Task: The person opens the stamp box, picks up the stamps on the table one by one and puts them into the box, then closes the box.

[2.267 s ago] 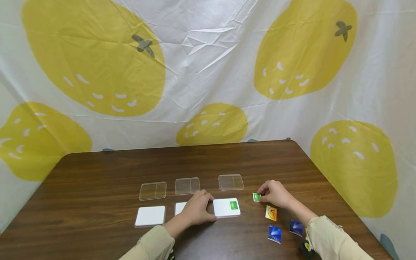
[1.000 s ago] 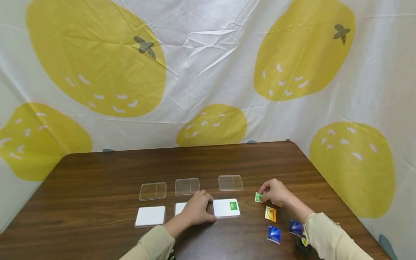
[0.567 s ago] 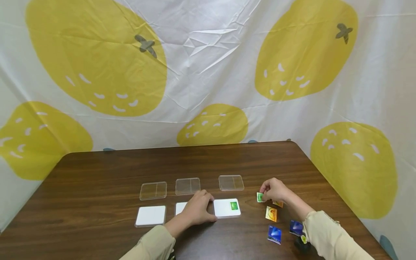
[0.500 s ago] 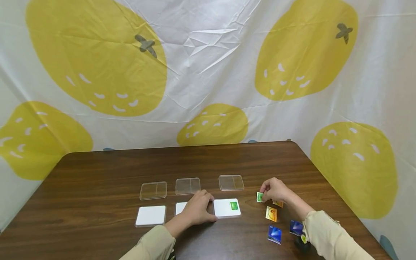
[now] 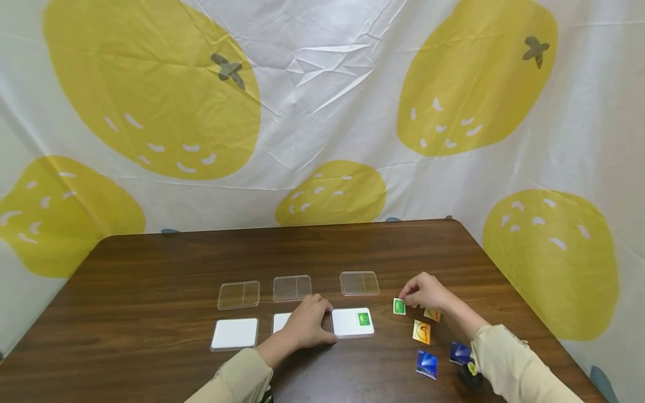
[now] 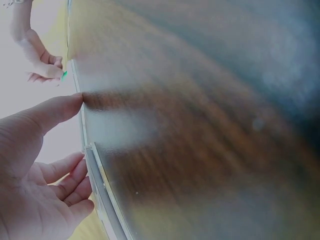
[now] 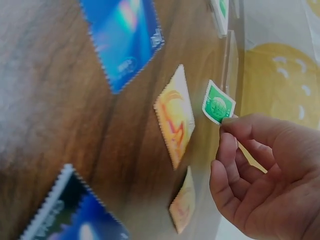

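Observation:
My right hand (image 5: 427,292) pinches a green postage stamp (image 5: 399,306) by its edge between thumb and fingertips, above the table's right part. In the right wrist view the stamp's perforated border and round print show clearly. My left hand (image 5: 308,323) rests on the table with relaxed fingers, between two flat cases. It partly covers the middle white case (image 5: 280,322) and lies beside the left edge of the right white case (image 5: 347,323); whether it touches that case I cannot tell. Another green stamp (image 5: 364,319) lies on the right case.
Two orange stamps (image 5: 421,332) and two blue stamps (image 5: 426,364) lie near my right forearm. A third white case (image 5: 234,334) sits at left. Behind the cases lie three clear lids (image 5: 359,283). A dark object with a yellow flower (image 5: 471,375) is by the right sleeve.
The right hand, still pinching the green stamp, first drifted right, then came slightly back left; more of the stamp's face now shows. The left hand has stayed in place.

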Demonstrator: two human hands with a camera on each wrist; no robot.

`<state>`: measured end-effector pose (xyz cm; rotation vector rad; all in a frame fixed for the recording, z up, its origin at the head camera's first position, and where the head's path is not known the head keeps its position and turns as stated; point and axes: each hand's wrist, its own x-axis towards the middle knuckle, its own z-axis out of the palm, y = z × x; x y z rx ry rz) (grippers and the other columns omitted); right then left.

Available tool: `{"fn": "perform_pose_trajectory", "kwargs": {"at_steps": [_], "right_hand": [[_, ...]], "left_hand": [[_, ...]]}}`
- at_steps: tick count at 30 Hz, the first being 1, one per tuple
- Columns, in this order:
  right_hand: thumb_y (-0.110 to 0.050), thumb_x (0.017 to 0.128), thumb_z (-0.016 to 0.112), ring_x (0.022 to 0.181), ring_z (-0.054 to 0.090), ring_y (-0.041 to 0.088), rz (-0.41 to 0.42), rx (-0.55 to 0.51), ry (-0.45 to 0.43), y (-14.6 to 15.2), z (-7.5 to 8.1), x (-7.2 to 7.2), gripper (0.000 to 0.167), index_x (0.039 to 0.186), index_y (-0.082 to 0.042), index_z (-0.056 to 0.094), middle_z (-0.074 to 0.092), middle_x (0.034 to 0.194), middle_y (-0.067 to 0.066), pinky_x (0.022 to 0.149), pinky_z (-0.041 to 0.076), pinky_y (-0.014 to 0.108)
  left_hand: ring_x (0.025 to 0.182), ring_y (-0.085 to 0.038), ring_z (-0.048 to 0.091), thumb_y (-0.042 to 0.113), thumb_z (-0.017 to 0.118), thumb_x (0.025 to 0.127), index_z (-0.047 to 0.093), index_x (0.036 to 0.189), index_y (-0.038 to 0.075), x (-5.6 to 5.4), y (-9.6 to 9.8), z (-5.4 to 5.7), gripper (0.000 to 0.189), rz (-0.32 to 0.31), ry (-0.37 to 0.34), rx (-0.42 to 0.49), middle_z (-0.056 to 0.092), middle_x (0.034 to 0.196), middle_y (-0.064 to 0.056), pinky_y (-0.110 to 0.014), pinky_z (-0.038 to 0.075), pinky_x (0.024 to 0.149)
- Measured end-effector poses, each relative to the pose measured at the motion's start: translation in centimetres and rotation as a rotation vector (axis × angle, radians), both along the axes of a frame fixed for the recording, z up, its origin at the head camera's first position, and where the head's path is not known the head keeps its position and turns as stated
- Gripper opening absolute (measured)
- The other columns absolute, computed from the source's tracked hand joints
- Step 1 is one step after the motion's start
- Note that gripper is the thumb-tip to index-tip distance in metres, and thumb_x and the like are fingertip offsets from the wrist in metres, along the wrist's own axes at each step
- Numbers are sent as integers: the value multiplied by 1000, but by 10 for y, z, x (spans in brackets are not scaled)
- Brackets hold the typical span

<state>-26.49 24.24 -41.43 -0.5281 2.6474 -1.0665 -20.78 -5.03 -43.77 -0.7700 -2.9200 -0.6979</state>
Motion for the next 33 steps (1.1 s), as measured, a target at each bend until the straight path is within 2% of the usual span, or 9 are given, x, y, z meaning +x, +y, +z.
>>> {"fn": "perform_pose_trajectory", "kwargs": {"at_steps": [7,17,24,33], "right_hand": [[1,78,61,52,48,10,60,-38,-68,-5,12,-1,8,79,4,68,62,66,8,45,39,20],[0,77,63,48,41,6,114,-64,-107,-32,29,11,8,79,4,69,57,61,1,45,36,20],[0,75,64,46,40,4,208,-74,-98,-51,30,14,7,77,4,69,59,61,1,43,35,18],[-1,74,64,46,40,2,264,-47,-75,-74,24,14,6,74,1,69,57,59,-4,42,33,17]], "left_hand": [[90,-20,49,33,81,60,62,97,3,1,0,1,51,-6,1,7,56,92,-4,-30,45,77],[91,-20,50,32,81,60,62,96,3,1,0,2,50,-6,-2,8,56,92,-4,-31,45,78],[91,-20,50,33,81,60,62,96,3,2,-1,1,51,-3,2,10,55,92,-4,-31,45,78],[89,-21,50,32,81,58,62,94,4,1,0,1,50,8,12,14,56,90,-4,-30,45,75]]}}
